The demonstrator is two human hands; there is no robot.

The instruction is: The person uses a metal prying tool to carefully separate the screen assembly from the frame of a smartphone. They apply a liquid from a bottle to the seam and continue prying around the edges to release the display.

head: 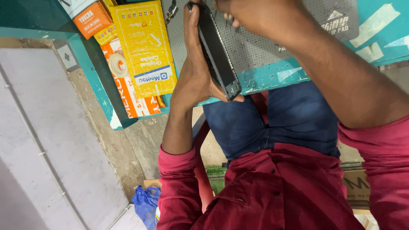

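A person in a dark red shirt and blue jeans is sitting at a teal workbench (272,76), seen from above by a head-worn camera, and is gripping a black mobile phone (217,53) on its edge in the left hand (194,64). The phone is standing tilted over the near edge of the bench, its lower corner jutting just past the rim above the person's lap, with the left fingers curled along one long side and the thumb pressing near the bottom corner. The right hand (251,17) is hovering at the top of the phone, over a grey perforated work mat (255,47) that is covering the middle of the bench; its fingers are bunched narrowly together, and something thin and dark seems to be pinched in them, though what it is cannot be made out. To the left of the mat, a yellow padded envelope (142,47) is lying across a white and orange carton (132,93), with a roll of clear tape (118,64) resting on the carton just beside the envelope. A smaller orange box (91,19) is sitting at the far left corner of the bench. Below, on the concrete floor, a blue plastic bag (147,204) is lying crumpled near the person's left elbow
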